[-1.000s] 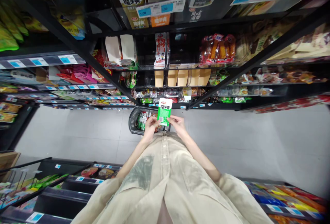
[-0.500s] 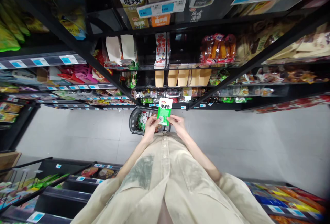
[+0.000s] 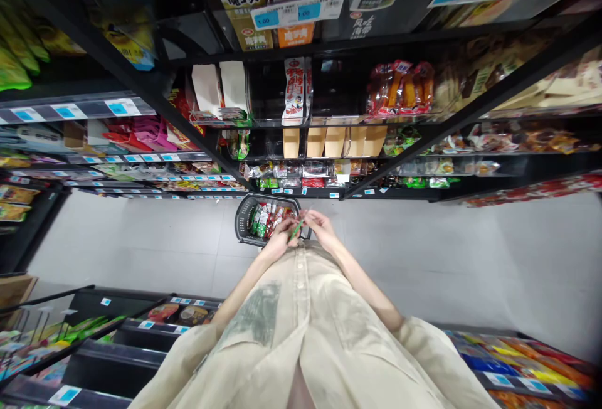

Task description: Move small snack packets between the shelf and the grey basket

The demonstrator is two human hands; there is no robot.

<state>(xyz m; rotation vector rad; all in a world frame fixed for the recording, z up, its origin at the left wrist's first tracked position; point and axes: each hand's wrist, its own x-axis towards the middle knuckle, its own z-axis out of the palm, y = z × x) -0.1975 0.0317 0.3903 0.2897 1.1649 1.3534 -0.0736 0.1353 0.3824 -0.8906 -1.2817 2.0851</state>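
Note:
Between my two hands, in front of my waist, is a green and white snack packet (image 3: pixel 296 229), turned so that little more than its narrow edge shows. My left hand (image 3: pixel 281 236) grips its lower left end, fingers closed. The fingers of my right hand (image 3: pixel 320 223) pinch its upper right end. Just beyond and left of the hands, a dark grey shopping basket (image 3: pixel 243 219) stands on the floor. Inside it lie several green, white and red snack packets (image 3: pixel 267 219); my hands cover its right side.
Snack shelves (image 3: pixel 277 122) with price tags rise ahead, holding a red and white packet (image 3: pixel 294 92), red-wrapped sausages (image 3: pixel 402 88) and brown cardboard boxes (image 3: pixel 325 142). Grey tiled floor (image 3: pixel 423 246) stretches to both sides. Behind me are more racks (image 3: pixel 117 359) at left and bright packets (image 3: pixel 522 359) at right.
The packet was upright with its white and green printed side facing me; now it is tilted nearly edge-on. My hands have drawn closer together, and more of the basket shows.

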